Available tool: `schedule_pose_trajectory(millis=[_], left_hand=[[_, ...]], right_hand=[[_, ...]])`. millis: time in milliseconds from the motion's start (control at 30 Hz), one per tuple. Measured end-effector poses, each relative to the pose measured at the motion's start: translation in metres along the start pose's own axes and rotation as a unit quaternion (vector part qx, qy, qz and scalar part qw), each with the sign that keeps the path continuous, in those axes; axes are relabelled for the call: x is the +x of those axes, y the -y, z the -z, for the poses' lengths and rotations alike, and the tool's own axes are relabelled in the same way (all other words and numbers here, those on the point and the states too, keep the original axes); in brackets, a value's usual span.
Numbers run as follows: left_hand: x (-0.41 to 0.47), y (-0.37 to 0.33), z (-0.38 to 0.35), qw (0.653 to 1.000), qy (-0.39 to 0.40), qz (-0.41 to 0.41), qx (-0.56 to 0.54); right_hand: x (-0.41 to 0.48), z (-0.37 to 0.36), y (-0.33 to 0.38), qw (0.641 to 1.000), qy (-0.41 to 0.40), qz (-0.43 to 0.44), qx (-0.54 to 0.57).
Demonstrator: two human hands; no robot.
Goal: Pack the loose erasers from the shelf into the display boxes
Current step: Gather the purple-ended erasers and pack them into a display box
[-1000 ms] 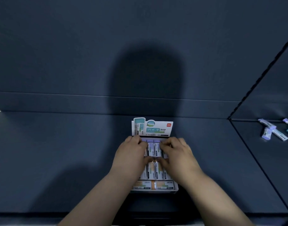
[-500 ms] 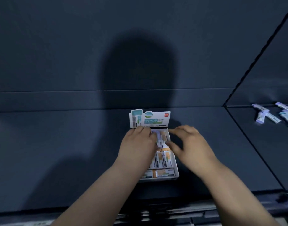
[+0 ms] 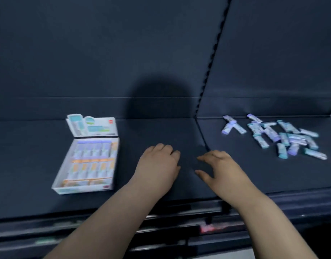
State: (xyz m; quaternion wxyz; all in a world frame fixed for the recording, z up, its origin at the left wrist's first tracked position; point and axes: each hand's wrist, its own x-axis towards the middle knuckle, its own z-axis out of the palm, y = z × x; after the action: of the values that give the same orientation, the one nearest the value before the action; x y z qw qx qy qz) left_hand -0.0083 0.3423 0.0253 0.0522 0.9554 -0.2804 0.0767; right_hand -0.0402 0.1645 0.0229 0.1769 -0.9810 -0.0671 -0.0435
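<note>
This box looks finished: the display box [image 3: 80, 189] appears full, left on the shelf [image 3: 30, 156]. My left hand [image 3: 158, 164] and right hand [image 3: 221, 170] hover empty, fingers [image 3: 205, 158] loose. Next I reach right for the loose erasers [image 3: 273, 135].

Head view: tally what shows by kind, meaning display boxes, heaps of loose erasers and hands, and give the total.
Display box: 1
Heap of loose erasers: 1 (single erasers too blurred to count)
Hands: 2, left hand and right hand
Total: 4

Left grip [image 3: 158, 163] and right grip [image 3: 220, 168] are bare, as are the left forearm [image 3: 108, 212] and right forearm [image 3: 264, 212].
</note>
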Motion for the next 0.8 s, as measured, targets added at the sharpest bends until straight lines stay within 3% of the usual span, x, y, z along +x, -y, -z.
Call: schedule_pose_trajectory(millis=[267, 800], left_hand=[[0.047, -0.111, -0.023, 0.999, 0.027, 0.019, -0.002], [0.147, -0.109, -0.053, 0.995, 0.082, 0.041, -0.051]], right_hand=[[-0.039, 0.048, -0.115, 0.999, 0.025, -0.019, -0.008], [0.014, 0.057, -0.180, 0.998, -0.027, -0.054, 0.032]])
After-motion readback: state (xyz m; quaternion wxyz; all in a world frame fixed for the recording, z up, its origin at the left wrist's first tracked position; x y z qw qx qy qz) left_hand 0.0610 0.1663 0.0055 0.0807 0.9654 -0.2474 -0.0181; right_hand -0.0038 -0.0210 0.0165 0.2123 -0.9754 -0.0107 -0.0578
